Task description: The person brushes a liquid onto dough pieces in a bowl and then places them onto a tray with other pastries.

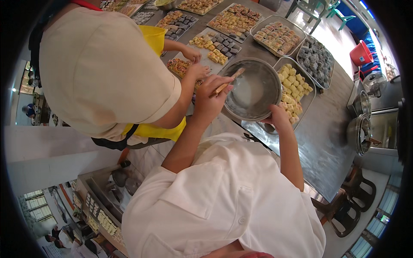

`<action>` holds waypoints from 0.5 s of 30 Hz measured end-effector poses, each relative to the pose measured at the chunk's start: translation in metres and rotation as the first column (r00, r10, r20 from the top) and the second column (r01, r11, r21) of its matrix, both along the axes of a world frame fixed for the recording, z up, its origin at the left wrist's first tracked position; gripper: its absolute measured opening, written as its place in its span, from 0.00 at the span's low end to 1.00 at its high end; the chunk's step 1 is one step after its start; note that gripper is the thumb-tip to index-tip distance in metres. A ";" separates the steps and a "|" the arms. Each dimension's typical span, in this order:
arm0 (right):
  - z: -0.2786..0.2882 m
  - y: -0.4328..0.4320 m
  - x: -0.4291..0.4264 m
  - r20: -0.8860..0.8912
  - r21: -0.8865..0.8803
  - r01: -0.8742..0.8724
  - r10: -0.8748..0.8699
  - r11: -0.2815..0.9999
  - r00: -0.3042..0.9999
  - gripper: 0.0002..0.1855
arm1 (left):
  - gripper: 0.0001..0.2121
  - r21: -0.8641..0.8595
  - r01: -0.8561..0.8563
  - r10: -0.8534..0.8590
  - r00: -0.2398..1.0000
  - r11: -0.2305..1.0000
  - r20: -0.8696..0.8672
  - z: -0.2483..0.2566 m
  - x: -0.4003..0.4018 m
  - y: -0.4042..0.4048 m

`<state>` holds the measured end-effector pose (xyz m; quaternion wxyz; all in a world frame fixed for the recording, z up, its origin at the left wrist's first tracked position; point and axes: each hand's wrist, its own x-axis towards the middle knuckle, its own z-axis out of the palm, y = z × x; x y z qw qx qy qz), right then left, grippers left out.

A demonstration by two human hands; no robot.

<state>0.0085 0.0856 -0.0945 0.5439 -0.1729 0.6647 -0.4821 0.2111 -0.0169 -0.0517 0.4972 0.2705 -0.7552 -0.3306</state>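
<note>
In my left hand (211,93) is a wooden-handled utensil (238,73), slanting over the near left rim of a round metal bowl (274,77). What kind of head the utensil has, I cannot tell. A whitish film coats the bowl's bottom. My right hand (278,117) grips the bowl's lower right rim, thumb on top. Just right of the bowl, partly covered by it, stands a clear tray (311,101) filled with pale yellow cake pieces (293,85).
A co-worker's hands (195,64) work over a tray (206,54) of sprinkle-topped and dark pieces, close to my left. Beyond lie a tray of rolled pieces (277,37) and one of grey coated pieces (316,59). Metal bowls (359,133) stand right of the steel table (326,154).
</note>
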 end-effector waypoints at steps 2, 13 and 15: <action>-0.009 -0.006 -0.002 0.027 -0.004 -0.025 0.025 1.000 0.999 0.20 | 0.09 0.029 -0.019 0.019 1.000 0.999 0.021 -0.003 0.002 -0.003; -0.031 -0.025 -0.002 0.131 0.038 -0.054 0.048 0.998 0.990 0.18 | 0.07 0.069 -0.140 0.138 0.990 0.988 0.041 -0.019 -0.010 -0.022; -0.030 -0.026 -0.002 0.136 0.029 -0.055 0.050 0.998 0.989 0.19 | 0.07 0.047 -0.156 0.153 0.986 0.987 0.064 -0.016 -0.012 -0.023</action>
